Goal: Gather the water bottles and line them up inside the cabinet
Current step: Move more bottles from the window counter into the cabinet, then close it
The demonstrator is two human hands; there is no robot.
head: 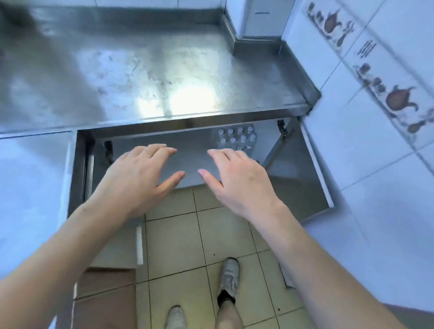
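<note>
Bottles (237, 139) stand in close rows at the back right of the cabinet (311, 169), on its metal floor, white caps up. Cabinet is open under the steel counter (140, 67); its doors swing out on both sides. Left hand (137, 177) and right hand (237, 180) are held out side by side in front of the opening, palms down, fingers straight and slightly spread, holding nothing, thumbs near each other but apart. Floor tiles (207, 239) and two shoes (230, 273) lie below. A cardboard box (103, 301) sits at lower left.
</note>
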